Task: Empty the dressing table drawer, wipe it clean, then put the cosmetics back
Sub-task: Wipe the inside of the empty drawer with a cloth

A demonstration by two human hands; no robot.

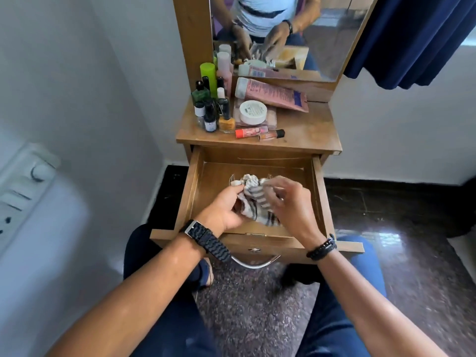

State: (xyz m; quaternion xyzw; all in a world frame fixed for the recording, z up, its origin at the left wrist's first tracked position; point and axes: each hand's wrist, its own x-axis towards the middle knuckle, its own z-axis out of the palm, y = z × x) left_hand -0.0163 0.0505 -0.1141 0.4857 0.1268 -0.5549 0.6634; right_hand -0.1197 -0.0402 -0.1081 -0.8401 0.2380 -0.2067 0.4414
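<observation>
drawer (316, 191): open, wooden, only a crumpled striped cloth (253, 199) inside | left hand (223, 211): grips cloth | right hand (288, 199): pinches cloth | cosmetics (226, 106): tabletop beyond hands

We saw soft, even daylight, with a bright window glare on the dark polished stone floor (389, 240) (lower right). The wide lens bent the pale grey wall (77, 99), and the frame edges were smeared with blur.
</observation>
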